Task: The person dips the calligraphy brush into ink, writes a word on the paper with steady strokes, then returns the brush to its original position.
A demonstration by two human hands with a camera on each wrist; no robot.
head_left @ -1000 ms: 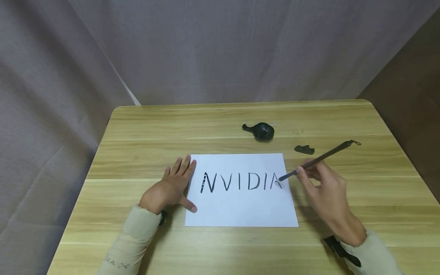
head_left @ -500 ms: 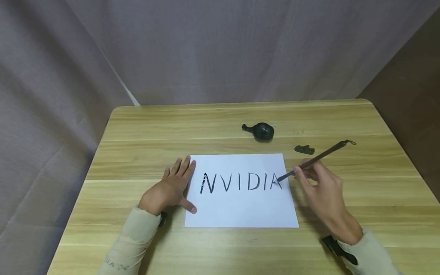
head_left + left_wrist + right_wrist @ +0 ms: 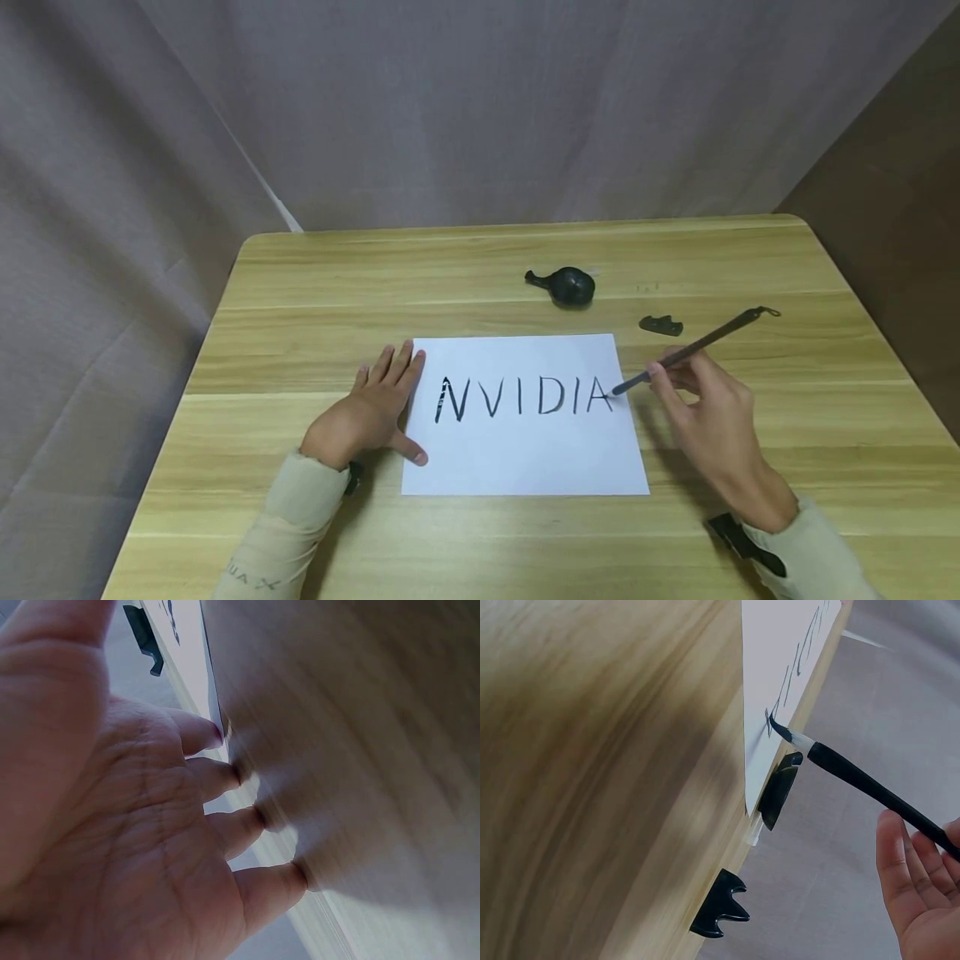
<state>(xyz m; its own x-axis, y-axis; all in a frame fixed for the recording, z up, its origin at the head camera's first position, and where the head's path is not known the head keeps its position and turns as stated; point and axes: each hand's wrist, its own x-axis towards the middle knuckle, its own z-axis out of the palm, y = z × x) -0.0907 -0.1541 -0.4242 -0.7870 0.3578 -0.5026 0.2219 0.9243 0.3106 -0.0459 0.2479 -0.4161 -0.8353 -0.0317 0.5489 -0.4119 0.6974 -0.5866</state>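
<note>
A white sheet of paper (image 3: 525, 458) lies on the wooden table, with the letters NVIDIA across it in black strokes. My left hand (image 3: 367, 421) rests flat at the sheet's left edge, fingers spread and thumb on the paper. In the left wrist view, the left fingertips (image 3: 289, 881) touch the table by the paper's edge. My right hand (image 3: 708, 417) pinches a dark calligraphy brush (image 3: 697, 346) with a hanging loop at its top end. In the right wrist view, the black bristle tip of the brush (image 3: 847, 771) meets the last letter A.
Beyond the paper lies a black, gourd-shaped object (image 3: 570, 287) with a narrow neck. To its right is a small dark brush rest (image 3: 661, 325) with a wavy edge. A grey curtain (image 3: 480, 108) hangs behind the wooden table (image 3: 375, 283).
The brush tip moves slightly left, then back right along the crossbar of the A. The left hand stays on the paper; the whole view shifts slightly.
</note>
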